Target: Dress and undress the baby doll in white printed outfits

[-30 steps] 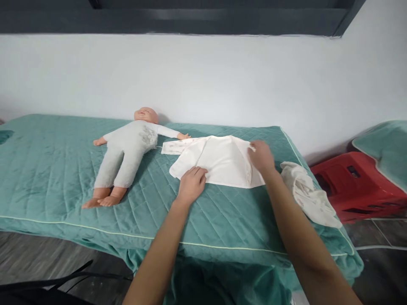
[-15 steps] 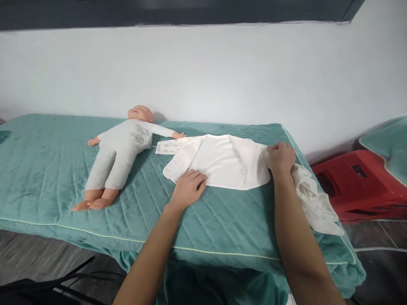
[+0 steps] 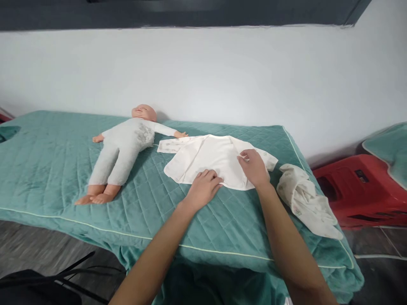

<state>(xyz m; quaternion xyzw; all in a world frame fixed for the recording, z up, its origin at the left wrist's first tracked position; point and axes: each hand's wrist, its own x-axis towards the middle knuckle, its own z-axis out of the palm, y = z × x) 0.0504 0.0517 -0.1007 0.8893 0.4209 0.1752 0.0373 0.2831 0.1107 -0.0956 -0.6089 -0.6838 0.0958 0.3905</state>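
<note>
A white baby top [image 3: 206, 159] lies spread flat on the teal quilted bed [image 3: 57, 165]. My left hand [image 3: 205, 188] rests on its near hem, fingers bent and pressing the cloth. My right hand [image 3: 252, 165] lies on the garment's right side, thumb and fingers pinching a fold of the cloth. A baby doll [image 3: 125, 144] in a pale grey suit lies on its back to the left, its outstretched arm almost touching the garment's sleeve.
A crumpled white printed cloth [image 3: 305, 201] lies at the bed's right edge. A red plastic stool [image 3: 359, 186] stands on the floor to the right. The white wall runs right behind the bed. Dark objects sit at the lower left.
My right hand has come back left from the garment's far right edge to its middle right. My left hand slid rightwards along the near hem. The right sleeve now lies spread out.
</note>
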